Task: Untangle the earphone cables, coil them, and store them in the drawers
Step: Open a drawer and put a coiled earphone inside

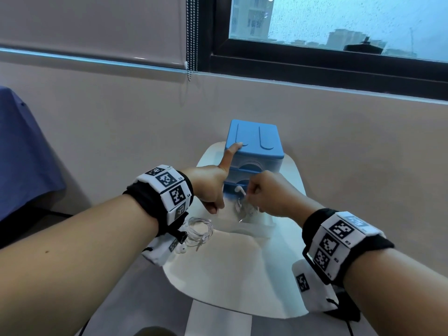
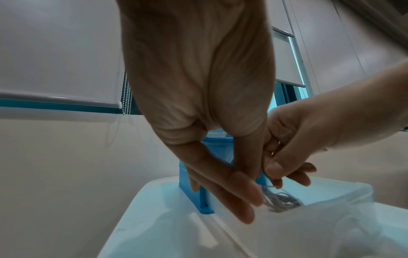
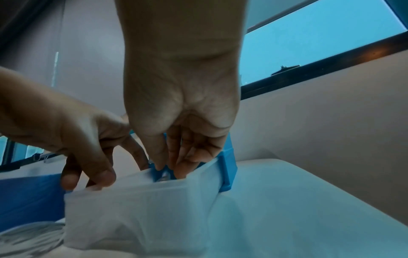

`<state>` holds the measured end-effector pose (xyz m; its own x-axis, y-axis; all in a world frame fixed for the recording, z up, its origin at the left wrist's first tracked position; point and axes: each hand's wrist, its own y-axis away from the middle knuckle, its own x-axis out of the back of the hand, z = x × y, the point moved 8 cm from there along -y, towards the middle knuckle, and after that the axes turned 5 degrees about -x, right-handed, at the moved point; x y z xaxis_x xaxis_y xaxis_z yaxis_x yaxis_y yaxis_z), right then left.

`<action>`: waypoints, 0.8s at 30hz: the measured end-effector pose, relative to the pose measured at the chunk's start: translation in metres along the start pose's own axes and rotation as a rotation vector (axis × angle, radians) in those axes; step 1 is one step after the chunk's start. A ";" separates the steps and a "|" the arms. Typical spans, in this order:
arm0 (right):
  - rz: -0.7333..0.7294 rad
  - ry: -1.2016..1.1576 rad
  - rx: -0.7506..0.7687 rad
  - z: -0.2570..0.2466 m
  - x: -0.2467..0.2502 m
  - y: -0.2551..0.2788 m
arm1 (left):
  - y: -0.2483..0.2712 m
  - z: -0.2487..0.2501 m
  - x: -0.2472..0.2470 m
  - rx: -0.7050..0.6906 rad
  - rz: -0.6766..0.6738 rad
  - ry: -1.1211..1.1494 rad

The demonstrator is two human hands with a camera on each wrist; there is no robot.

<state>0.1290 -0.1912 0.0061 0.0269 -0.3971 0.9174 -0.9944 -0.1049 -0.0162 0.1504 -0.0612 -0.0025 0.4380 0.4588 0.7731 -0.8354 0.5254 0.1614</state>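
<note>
White table (image 1: 232, 275); earphones (image 1: 242, 207) in drawer (image 1: 244, 226)

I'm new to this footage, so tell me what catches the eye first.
The blue drawer box on the white table, its bottom drawer pulled open. The right hand lowers white earphones into it; the left hand touches the box. A second coil lies alongside.

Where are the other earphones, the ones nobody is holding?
In the head view the coiled earphones lie on the white table, just under the left hand and left of the open drawer.
</note>
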 end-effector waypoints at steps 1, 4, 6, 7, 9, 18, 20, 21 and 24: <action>0.013 0.031 0.008 0.000 -0.003 -0.001 | 0.001 0.001 0.000 0.000 -0.002 0.000; 0.034 0.065 0.063 -0.002 -0.002 0.001 | 0.003 0.002 0.000 0.001 -0.005 0.002; -0.058 0.131 0.146 -0.009 -0.007 0.007 | 0.003 0.001 0.000 -0.001 -0.009 -0.006; -0.128 0.184 0.194 -0.014 -0.012 0.011 | 0.003 0.002 0.000 -0.005 -0.009 -0.006; -0.216 0.296 0.263 -0.021 -0.025 0.015 | 0.003 0.002 0.000 -0.008 -0.004 0.010; 0.021 0.510 0.275 -0.036 -0.024 -0.002 | 0.002 0.001 0.000 -0.008 -0.006 0.000; 0.081 0.463 0.265 -0.037 -0.019 -0.002 | 0.002 0.001 0.000 -0.012 -0.009 0.002; 0.089 0.432 0.260 -0.038 -0.018 -0.001 | 0.001 -0.001 0.000 -0.014 -0.008 0.002; -0.048 0.382 0.257 -0.040 -0.027 0.003 | -0.001 -0.002 0.000 -0.030 -0.006 -0.011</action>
<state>0.1210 -0.1445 -0.0033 -0.0158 -0.0265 0.9995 -0.9338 -0.3569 -0.0242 0.1515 -0.0600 -0.0041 0.4386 0.4478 0.7792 -0.8224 0.5494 0.1473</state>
